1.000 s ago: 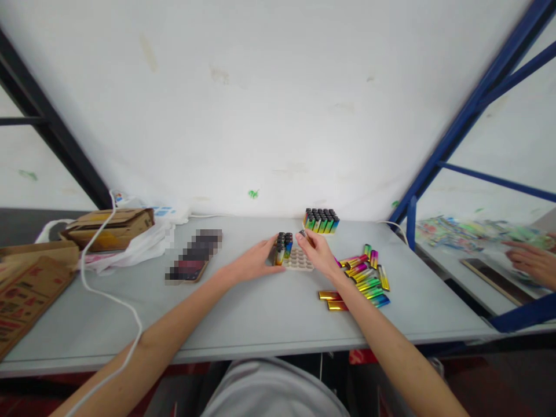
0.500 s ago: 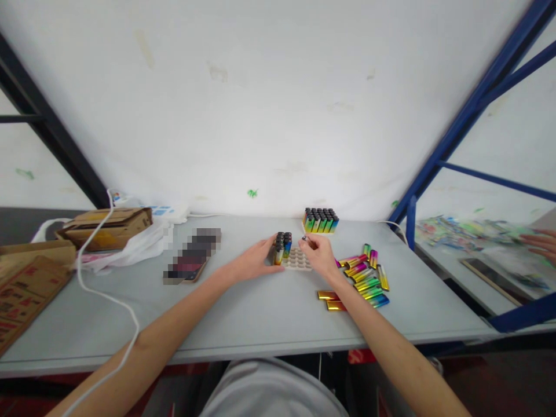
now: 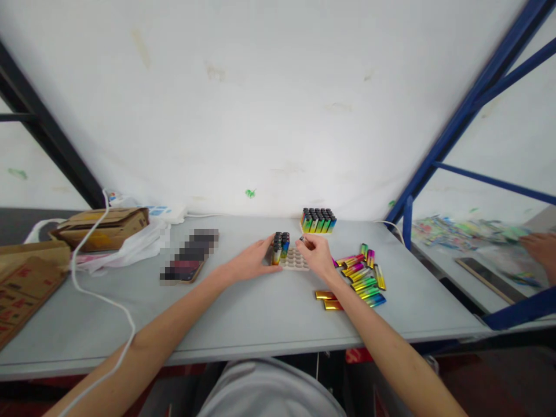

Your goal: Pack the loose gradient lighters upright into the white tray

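Observation:
A pale tray with round-edged slots [image 3: 296, 260] lies on the table, with several lighters [image 3: 280, 248] upright in its left end. Around that end curls my left hand [image 3: 252, 260], thumb along the front and fingers behind, steadying the tray. My right hand [image 3: 318, 256] is over the tray's right part, closed in a pinch on a lighter [image 3: 302, 238]; only its dark and metal top shows, the rest is behind my fingers. Loose shiny lighters [image 3: 362, 282] in gold, green, pink and blue lie to the right, partly under my right forearm.
A filled block of lighters [image 3: 318, 220] stands near the wall. On the left are a phone [image 3: 191, 255], cardboard boxes [image 3: 102, 227], a plastic bag [image 3: 143, 248] and a white cable [image 3: 98, 294]. Past the blue frame [image 3: 456, 124], another person's hand [image 3: 541, 252] shows at the right edge.
The view has shifted slightly. Both my hands keep nearly the same places at the tray, with the lighter still pinched in the right. The other person's hand has changed its pose.

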Available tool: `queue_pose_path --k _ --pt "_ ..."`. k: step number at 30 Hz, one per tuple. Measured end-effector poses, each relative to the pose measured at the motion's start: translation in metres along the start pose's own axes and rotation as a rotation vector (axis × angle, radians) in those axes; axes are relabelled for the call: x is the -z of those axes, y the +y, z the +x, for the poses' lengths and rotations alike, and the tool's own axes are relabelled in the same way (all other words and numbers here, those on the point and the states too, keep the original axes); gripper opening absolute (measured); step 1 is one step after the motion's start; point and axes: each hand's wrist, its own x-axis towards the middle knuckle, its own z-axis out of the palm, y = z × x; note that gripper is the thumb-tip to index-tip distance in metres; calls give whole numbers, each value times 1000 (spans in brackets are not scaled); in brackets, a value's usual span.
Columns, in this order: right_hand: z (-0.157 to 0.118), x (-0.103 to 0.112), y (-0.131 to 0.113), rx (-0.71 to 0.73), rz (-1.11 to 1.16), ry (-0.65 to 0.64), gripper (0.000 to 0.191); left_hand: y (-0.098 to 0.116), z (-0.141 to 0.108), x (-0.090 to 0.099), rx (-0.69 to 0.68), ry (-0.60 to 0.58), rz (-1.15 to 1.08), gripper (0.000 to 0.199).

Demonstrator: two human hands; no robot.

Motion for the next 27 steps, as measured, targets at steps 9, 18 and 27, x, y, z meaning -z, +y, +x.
queue_pose_path --k 9,18,27 --pt "0 -1 2 25 -29 -17 50 4 0 2 17 0 -26 105" --pt "0 2 0 255 -49 -108 32 4 1 2 -11 -11 -43 103" --pt "-1 2 0 306 -90 -146 31 3 0 2 -30 -1 -54 100"
